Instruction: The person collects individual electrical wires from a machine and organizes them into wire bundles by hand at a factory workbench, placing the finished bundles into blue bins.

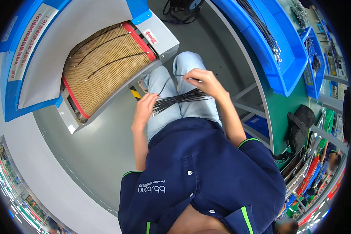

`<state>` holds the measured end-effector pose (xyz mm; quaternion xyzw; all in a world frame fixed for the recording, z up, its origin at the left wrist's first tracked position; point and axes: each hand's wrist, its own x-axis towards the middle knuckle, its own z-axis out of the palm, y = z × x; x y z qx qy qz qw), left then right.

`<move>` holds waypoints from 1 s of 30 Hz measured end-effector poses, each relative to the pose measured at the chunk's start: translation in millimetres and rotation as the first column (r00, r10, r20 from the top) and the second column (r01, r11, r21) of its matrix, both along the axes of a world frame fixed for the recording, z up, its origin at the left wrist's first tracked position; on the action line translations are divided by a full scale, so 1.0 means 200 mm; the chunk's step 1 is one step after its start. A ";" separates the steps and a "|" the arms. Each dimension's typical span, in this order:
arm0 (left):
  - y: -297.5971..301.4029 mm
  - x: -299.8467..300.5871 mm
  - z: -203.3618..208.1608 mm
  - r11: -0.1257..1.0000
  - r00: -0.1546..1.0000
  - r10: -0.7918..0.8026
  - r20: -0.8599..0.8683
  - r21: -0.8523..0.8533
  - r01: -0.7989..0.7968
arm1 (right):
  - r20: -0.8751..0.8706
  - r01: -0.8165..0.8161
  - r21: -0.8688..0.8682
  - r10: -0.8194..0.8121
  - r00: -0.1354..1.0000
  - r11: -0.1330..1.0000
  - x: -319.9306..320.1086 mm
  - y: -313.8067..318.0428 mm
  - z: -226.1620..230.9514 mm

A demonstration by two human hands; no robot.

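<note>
Two hands (144, 109), one cable bundle (181, 99), three belt cables (105, 50).
</note>
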<state>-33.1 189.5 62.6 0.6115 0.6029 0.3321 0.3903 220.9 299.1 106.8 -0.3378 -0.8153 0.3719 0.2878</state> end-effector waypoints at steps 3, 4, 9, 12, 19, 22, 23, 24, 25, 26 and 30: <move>-0.02 -0.08 0.06 0.995 0.998 0.027 -0.053 -0.092 -0.032 | 0.056 0.026 -0.078 -0.022 0.998 0.997 0.08 0.02 0.04; -0.02 -0.08 0.07 0.995 0.998 0.026 -0.051 -0.092 -0.030 | 0.059 0.028 -0.078 -0.023 0.998 0.997 0.09 0.03 0.02; 0.03 -0.04 0.10 0.982 0.972 -0.121 -0.203 0.121 0.147 | 0.096 -0.052 -0.027 0.055 0.994 0.998 0.06 0.05 -0.03; 0.03 -0.02 0.10 0.983 0.984 -0.115 -0.136 0.125 0.132 | 0.042 -0.107 -0.059 0.110 0.993 0.992 0.02 0.03 -0.05; 0.15 0.11 0.17 0.973 0.990 -0.038 -0.138 0.222 0.068 | 0.025 -0.142 0.015 0.142 0.990 0.990 -0.13 -0.02 -0.03; 0.14 0.08 0.18 0.983 0.992 -0.009 -0.123 0.178 0.031 | 0.017 -0.098 0.025 0.097 0.995 0.995 -0.10 -0.01 0.00; 0.14 0.08 0.18 0.989 0.995 -0.041 -0.087 0.136 0.053 | 0.017 -0.097 0.025 0.096 0.995 0.995 -0.10 -0.01 -0.01; 0.14 0.08 0.18 0.993 0.996 -0.072 -0.050 0.095 0.076 | -0.006 -0.120 0.080 0.120 0.993 0.990 -0.11 -0.01 -0.03; 0.15 0.09 0.18 0.993 0.996 -0.071 -0.051 0.094 0.075 | -0.028 -0.142 0.136 0.148 0.989 0.980 -0.13 -0.01 -0.03; 0.15 0.10 0.18 0.991 0.993 -0.110 -0.031 0.066 0.112 | -0.029 -0.143 0.135 0.148 0.989 0.980 -0.15 -0.02 -0.04; 0.16 0.10 0.19 0.992 0.989 -0.116 0.095 -0.037 0.119 | -0.055 -0.181 0.197 0.196 0.979 0.963 -0.18 -0.04 -0.05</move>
